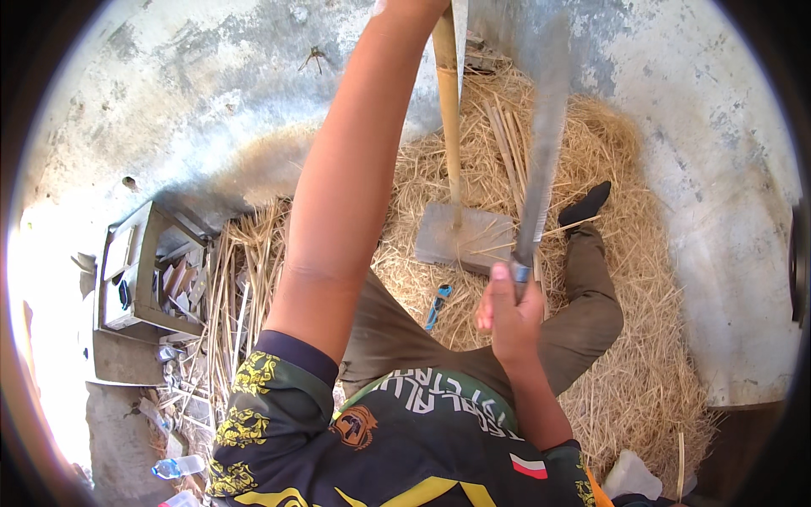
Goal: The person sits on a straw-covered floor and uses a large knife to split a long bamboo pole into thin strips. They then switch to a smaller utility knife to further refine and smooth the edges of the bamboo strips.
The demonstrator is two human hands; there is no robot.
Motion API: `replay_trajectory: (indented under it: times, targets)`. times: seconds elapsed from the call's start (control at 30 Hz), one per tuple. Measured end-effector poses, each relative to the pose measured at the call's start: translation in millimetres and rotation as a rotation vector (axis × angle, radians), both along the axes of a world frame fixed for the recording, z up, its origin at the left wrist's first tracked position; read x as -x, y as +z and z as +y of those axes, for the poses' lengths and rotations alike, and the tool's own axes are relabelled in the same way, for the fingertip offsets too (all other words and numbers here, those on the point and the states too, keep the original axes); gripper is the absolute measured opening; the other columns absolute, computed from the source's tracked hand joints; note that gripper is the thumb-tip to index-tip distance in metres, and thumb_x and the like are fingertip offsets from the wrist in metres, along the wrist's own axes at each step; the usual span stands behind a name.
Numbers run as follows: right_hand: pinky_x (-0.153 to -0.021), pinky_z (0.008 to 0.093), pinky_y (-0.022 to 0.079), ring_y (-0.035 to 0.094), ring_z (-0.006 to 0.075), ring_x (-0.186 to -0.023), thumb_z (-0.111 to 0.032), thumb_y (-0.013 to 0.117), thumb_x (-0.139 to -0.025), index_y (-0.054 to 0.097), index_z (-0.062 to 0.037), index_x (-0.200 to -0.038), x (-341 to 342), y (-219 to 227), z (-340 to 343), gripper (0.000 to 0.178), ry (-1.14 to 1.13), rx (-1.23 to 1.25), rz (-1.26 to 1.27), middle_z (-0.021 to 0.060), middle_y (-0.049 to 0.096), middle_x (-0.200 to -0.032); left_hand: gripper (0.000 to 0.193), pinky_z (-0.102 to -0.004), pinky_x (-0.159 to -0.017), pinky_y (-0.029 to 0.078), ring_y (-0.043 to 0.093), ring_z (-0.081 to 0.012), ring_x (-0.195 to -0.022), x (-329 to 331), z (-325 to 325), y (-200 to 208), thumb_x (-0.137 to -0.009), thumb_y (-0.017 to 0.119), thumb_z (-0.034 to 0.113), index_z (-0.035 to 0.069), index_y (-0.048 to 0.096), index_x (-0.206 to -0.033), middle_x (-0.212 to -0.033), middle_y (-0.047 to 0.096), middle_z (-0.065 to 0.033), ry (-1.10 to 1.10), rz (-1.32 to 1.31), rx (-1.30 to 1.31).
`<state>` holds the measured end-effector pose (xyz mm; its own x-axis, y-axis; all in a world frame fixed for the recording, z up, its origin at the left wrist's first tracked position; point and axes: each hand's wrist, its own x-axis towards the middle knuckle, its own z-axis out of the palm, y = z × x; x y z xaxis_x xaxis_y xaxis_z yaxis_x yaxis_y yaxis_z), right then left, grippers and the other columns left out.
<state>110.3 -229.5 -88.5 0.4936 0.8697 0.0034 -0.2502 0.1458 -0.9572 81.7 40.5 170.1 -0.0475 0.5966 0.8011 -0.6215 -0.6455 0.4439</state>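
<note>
Knife (545, 152): rises almost upright out of my right hand (513, 308), the blade blurred, to the right of the pole.
Pole (450, 110): stands left of that hand, its foot on the grey block (439, 232).
Right grip: I see fingers wrapped round the knife handle, thumb uppermost.
Left arm (346, 160): stretches far up; the left hand (414, 5) is cut off, so I cannot tell its grip.

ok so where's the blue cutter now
In the head view, the blue cutter lies just right of centre on the straw, between the person's legs, nearer the body than the grey block and left of the right hand.
</note>
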Motion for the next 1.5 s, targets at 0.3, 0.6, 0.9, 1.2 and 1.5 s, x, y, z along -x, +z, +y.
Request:
replay_trajectory:
  times: [0.3,0.6,0.9,1.2,1.5]
  targets:
    - [-0.037,0.0244,0.036,0.042,0.0044,-0.042,-0.036,0.068,-0.101,0.049,-0.0091,-0.082,-23.4,14.3,-4.7,0.038,0.109,0.307,-0.009,-0.0029,0.046,-0.058,0.047,-0.0256,-0.042,0.034,0.04,-0.0068,-0.046,-0.8,7.2,1.6,-0.11,0.048,0.044,0.01,0.051,-0.077,-0.057,0.042,0.0046,0.173,-0.012,-0.006]
    - [-0.037,0.0266,0.037,0.043,0.0058,-0.042,-0.039,0.068,-0.101,0.05,-0.0091,-0.085,-20.1,-10.0,6.3,0.039,0.248,0.456,0.055,-0.0023,0.045,-0.058,0.055,-0.0297,-0.046,0.04,0.048,-0.0104,-0.05,-10.9,8.7,1.7,-0.109,0.048,0.048,0.004,0.057,-0.078,-0.058,0.049,-0.0015,0.611,-0.037,-0.028]
    - [-0.035,0.0267,0.035,0.043,0.0071,-0.039,-0.042,0.068,-0.1,0.056,-0.0052,-0.087,-24.6,-17.9,16.6,0.041,0.147,0.323,-0.156,-0.0019,0.047,-0.058,0.053,-0.0309,-0.048,0.041,0.049,-0.0114,-0.05,0.6,11.9,0.8,-0.109,0.048,0.046,0.002,0.061,-0.082,-0.059,0.05,-0.0024,0.567,0.012,0.004]
    - [-0.036,0.0284,0.037,0.042,0.0085,-0.04,-0.045,0.069,-0.098,0.052,-0.007,-0.085,-50.6,-76.0,45.6,0.043,0.239,0.582,0.055,-0.0017,0.046,-0.059,0.051,-0.0296,-0.046,0.04,0.048,-0.0106,-0.049,6.0,18.4,2.2,-0.109,0.048,0.044,0.003,0.06,-0.082,-0.058,0.049,-0.0016,0.474,-0.007,0.016]
    - [-0.036,0.027,0.035,0.04,0.0074,-0.039,-0.05,0.063,-0.101,0.048,-0.0099,-0.078,-32.9,-37.1,71.7,0.048,0.256,0.221,-0.018,-0.0026,0.043,-0.055,0.04,-0.0256,-0.041,0.031,0.038,-0.0073,-0.043,11.6,19.3,2.8,-0.11,0.046,0.037,0.009,0.052,-0.082,-0.055,0.039,0.005,0.284,-0.02,0.06]
